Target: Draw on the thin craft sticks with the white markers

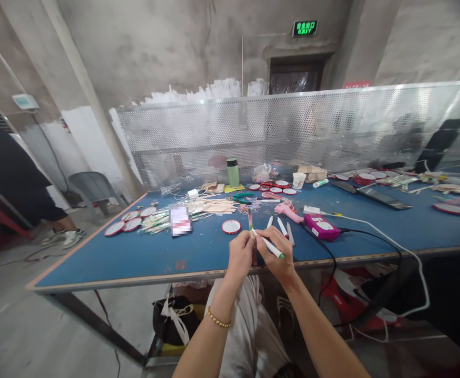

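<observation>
Pinching low over the near edge of the blue worktop (135, 257), the left hand (241, 254) closes its fingers on a thin stick (250, 220) standing upright. Just right of it, the right hand (279, 257) grips a white pen with a green cap (268, 244), tip touching the stick. A steady stick and short strokes would serve best here. Farther right lies the pink glue gun (288, 212).

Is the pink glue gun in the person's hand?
No, the pink glue gun lies on the blue table, apart from both hands; the right hand holds a white pen instead.
</observation>
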### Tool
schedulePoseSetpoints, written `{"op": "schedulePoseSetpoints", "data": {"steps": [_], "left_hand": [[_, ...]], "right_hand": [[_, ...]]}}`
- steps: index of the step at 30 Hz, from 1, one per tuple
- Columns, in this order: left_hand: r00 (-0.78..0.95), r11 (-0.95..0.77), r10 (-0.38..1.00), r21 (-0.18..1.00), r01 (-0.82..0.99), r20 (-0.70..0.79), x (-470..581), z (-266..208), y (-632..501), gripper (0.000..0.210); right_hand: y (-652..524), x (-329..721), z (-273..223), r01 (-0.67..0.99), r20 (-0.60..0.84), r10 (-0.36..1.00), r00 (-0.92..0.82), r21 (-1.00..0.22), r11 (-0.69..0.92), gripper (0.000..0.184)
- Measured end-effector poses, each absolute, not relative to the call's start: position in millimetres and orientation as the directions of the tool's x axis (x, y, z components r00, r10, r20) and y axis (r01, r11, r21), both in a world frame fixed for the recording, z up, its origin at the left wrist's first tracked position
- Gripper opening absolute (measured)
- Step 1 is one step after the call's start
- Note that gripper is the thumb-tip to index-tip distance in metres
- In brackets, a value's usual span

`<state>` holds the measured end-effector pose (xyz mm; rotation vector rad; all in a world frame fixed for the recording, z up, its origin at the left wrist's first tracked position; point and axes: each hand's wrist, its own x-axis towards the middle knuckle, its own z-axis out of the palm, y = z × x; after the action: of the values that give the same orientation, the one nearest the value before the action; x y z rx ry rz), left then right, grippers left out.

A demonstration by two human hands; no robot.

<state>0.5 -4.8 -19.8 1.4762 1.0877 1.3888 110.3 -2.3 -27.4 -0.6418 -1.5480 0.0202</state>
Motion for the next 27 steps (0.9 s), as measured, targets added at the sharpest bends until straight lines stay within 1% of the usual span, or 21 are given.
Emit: {"op": "schedulePoseSetpoints", "data": {"steps": [5,12,18,25,27], "left_hand": [[0.025,-0.301,0.953,0.951,0.063,0.300,0.5,-19.7,-5.0,0.027],[0.026,-0.310,0.951,0.947,0.089,0.309,0.2,-21.4,-4.1,0.026],[0.043,-0.307,0.951,0.950,0.058,0.305,0.0,-19.4,-5.6,0.028],[0.023,-0.310,0.951,0.949,0.061,0.309,0.2,-23.8,-3.1,0.028],[0.020,-0.307,0.952,0.949,0.063,0.307,0.3,-22.9,-3.4,0.029]], "right_hand": [[-1.3,109.2,-27.4,0.381,0.921,0.370,0.126,-0.389,0.839,0.012],[-1.5,109.9,-27.0,0.360,0.915,0.400,0.048,-0.389,0.848,0.012],[-0.2,109.5,-28.5,0.392,0.920,0.376,0.106,-0.387,0.835,0.011],[-0.3,110.4,-28.4,0.371,0.918,0.394,0.038,-0.380,0.848,0.014],[0.6,110.5,-29.5,0.382,0.917,0.398,0.044,-0.383,0.841,0.013]]}}
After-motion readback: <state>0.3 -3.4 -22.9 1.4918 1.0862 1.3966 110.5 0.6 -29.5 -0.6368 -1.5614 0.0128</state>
